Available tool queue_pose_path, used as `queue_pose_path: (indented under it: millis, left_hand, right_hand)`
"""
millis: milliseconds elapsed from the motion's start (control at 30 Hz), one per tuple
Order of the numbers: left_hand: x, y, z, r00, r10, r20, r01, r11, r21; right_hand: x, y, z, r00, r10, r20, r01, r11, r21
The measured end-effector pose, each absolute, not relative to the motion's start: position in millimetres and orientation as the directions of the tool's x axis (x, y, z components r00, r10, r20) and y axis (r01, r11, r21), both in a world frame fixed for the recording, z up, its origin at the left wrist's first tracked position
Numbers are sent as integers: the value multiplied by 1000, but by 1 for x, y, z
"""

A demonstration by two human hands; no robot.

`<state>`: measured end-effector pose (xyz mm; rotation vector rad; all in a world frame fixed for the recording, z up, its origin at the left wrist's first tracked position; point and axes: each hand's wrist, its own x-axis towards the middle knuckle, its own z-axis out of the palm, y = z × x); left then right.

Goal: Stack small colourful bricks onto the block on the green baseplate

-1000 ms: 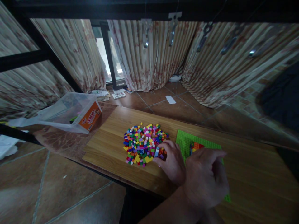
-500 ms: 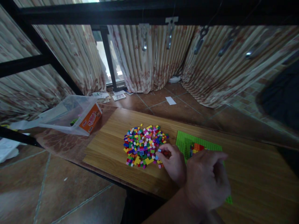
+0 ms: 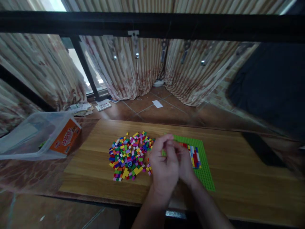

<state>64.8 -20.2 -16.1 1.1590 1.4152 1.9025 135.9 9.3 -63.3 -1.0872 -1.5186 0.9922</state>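
both hands together over the bench (image 3: 238, 165), left hand (image 3: 164, 162) and right hand (image 3: 184, 163) touching, fingers curled, can't tell what they're pinching, brick pile (image 3: 130, 152) just left, green baseplate (image 3: 202, 165) under and right, bare wood beyond, tub (image 3: 35, 136) far left

Left hand (image 3: 164, 165) covering the near-left part of the green baseplate (image 3: 205, 173), fingertips' contents hidden, plastic bin (image 3: 30, 135) at nine o'clock cut by the edge, brick pile (image 3: 128, 154) blurred.
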Motion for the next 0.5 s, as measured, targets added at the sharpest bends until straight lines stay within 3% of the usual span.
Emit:
queue_pose_path:
  millis: [100,233,367,500]
  left_hand:
    - [51,-8,-24,-529,825,198,36,-211,977]
    - [52,0,-39,-358,934,-23,-10,21,1000]
    - [68,-1,-47,-214,972,-96,120,123,985]
    - [84,-2,-48,-126,976,-180,165,199,966]
  right_hand:
    - [168,24,-57,111,981,158,143,142,-980]
    - [211,34,-53,260,961,92,191,42,-981]
    - [228,32,-56,288,952,106,394,-17,-919]
    - [221,26,-58,244,961,131,623,-51,-781]
